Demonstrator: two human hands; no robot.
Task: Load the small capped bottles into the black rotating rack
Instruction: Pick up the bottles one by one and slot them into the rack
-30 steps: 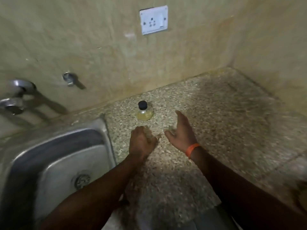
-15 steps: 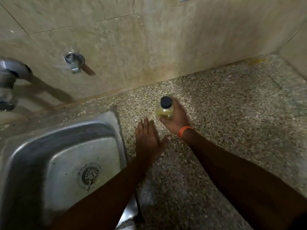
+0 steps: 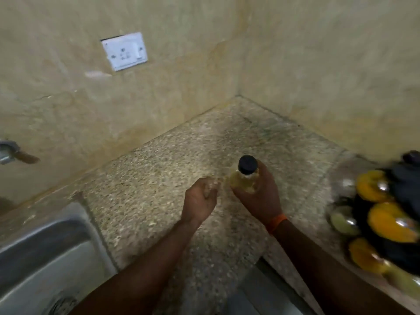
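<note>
My right hand [image 3: 261, 196], with an orange band at the wrist, holds a small clear bottle [image 3: 243, 181] of pale yellow liquid with a black cap, lifted above the speckled counter [image 3: 159, 173]. My left hand [image 3: 198, 202] hovers just left of it, fingers loosely curled, holding nothing. At the right edge stands the black rotating rack [image 3: 400, 189], blurred, with several bottles of orange and pale green contents [image 3: 386, 221] set around it.
A steel sink [image 3: 43, 253] fills the lower left. A tap fitting [image 3: 9, 151] juts from the tiled wall at far left. A white socket plate [image 3: 125, 51] sits on the back wall. The counter ends in a corner behind my hands.
My right hand closed on the bottle and lifted it off the counter, moving right. The view swung right, bringing the rack into sight. My left hand rose from the counter.
</note>
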